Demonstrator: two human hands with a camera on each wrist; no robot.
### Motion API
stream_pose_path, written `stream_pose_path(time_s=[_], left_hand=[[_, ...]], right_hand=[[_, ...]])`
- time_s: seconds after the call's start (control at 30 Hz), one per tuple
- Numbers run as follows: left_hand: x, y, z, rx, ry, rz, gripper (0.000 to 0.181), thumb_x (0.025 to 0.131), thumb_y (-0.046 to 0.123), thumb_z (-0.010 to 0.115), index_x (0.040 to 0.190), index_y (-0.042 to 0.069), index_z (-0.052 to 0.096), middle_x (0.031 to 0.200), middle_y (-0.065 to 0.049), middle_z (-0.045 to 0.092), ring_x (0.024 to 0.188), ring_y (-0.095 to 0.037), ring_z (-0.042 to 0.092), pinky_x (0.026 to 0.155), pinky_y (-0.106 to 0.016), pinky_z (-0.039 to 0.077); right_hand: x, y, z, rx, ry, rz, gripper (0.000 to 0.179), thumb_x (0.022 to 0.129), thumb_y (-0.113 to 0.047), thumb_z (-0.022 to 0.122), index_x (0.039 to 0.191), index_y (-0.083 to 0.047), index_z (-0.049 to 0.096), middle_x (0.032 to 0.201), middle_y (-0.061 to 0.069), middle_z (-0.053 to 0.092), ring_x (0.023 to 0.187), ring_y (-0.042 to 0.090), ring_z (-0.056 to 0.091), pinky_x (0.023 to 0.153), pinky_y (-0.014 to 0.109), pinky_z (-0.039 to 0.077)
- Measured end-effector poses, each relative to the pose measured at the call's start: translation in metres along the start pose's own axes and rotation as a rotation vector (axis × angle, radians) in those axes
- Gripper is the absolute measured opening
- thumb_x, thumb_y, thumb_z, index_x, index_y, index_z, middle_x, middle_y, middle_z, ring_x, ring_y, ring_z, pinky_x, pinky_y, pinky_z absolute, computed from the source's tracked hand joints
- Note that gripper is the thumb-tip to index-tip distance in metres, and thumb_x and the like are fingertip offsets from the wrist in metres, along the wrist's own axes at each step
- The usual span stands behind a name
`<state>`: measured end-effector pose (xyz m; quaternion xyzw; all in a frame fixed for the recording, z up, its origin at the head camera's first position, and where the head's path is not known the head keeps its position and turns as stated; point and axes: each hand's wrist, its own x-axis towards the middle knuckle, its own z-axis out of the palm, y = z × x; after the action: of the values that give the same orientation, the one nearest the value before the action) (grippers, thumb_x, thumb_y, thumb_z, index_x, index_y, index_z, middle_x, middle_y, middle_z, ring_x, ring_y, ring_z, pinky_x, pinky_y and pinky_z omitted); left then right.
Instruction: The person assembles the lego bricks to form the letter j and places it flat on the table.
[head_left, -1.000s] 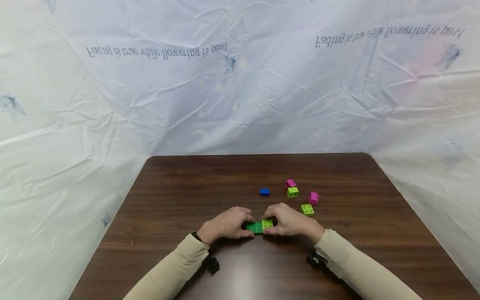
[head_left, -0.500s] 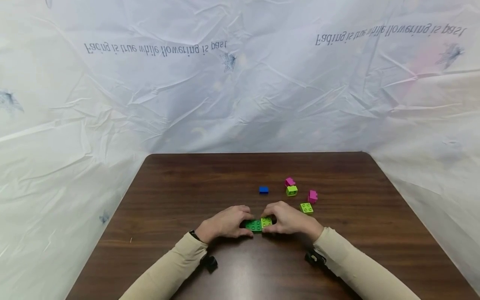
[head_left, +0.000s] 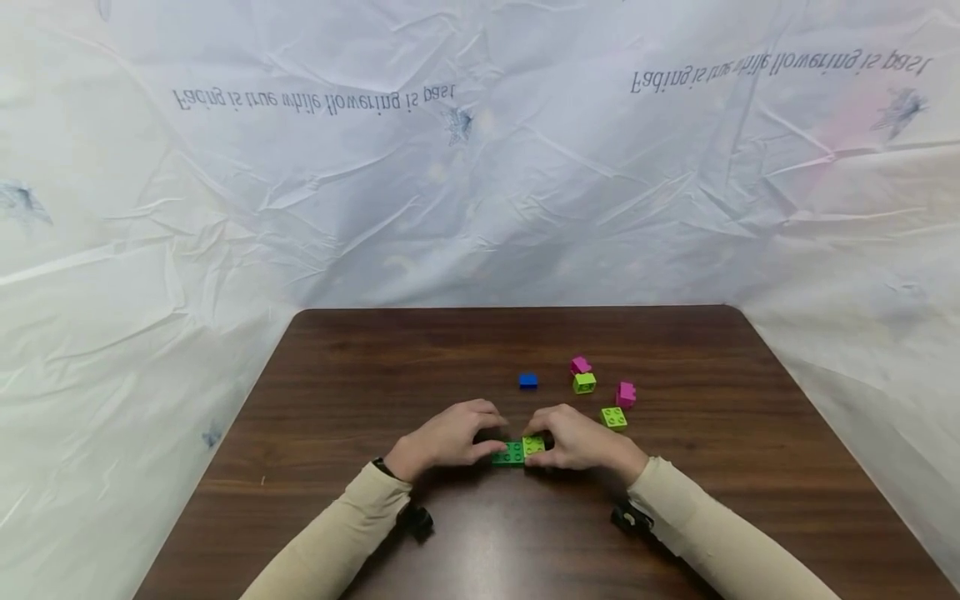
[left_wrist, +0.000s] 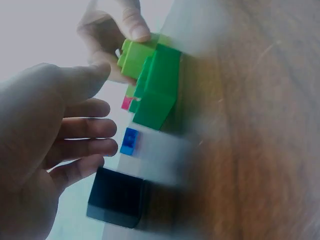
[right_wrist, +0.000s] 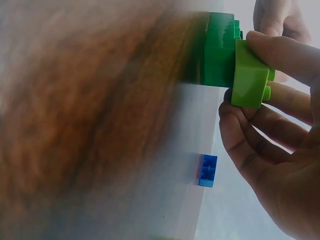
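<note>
A green toy building brick (head_left: 509, 453) lies in front of the person in the head view, with a lime-green brick (head_left: 533, 446) seated over its right end. The right hand (head_left: 573, 440) pinches the lime brick between thumb and fingers, plainly seen in the right wrist view. Beside the green brick's left end is the left hand (head_left: 455, 435). In the left wrist view, its fingers (left_wrist: 92, 128) are loosely bent and apart from the green brick (left_wrist: 159, 90), holding nothing.
Beyond the hands lie a blue brick (head_left: 528, 381), two pink bricks (head_left: 626, 394) and two loose lime bricks (head_left: 613, 418), on a dark wooden table (head_left: 360, 358). A black block-like thing (left_wrist: 116, 197) shows low in the left wrist view. Pale sheeting (head_left: 480, 183) hangs around the table.
The left hand has let go of the green brick and lifted slightly up and left. The right hand keeps its pinch on the lime brick, and the bricks stay in place.
</note>
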<state>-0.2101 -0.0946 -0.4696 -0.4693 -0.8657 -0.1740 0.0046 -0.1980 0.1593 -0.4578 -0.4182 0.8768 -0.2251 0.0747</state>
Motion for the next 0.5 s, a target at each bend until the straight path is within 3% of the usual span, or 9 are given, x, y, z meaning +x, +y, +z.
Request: stream_pose_path(time_s=[0.2, 0.5], left_hand=[[-0.006, -0.006, -0.009, 0.028, 0.051, -0.017, 0.04, 0.097, 0.038, 0.06, 0.126, 0.013, 0.065, 0.118, 0.001, 0.063, 0.108, -0.013, 0.06, 0.091, -0.03, 0.051], [-0.018, -0.015, -0.014, -0.013, 0.047, -0.104, 0.048, 0.093, 0.039, 0.065, 0.132, 0.011, 0.06, 0.126, -0.002, 0.059, 0.115, -0.017, 0.057, 0.095, -0.035, 0.05]], right_hand=[[-0.001, 0.001, 0.002, 0.01, 0.006, 0.01, 0.033, 0.088, -0.036, 0.073, 0.11, -0.012, 0.072, 0.104, -0.004, 0.068, 0.095, 0.008, 0.063, 0.081, 0.029, 0.054], [-0.001, 0.002, 0.003, 0.001, 0.03, -0.035, 0.034, 0.088, -0.036, 0.073, 0.108, -0.009, 0.073, 0.103, -0.002, 0.069, 0.094, 0.012, 0.065, 0.08, 0.03, 0.055]])
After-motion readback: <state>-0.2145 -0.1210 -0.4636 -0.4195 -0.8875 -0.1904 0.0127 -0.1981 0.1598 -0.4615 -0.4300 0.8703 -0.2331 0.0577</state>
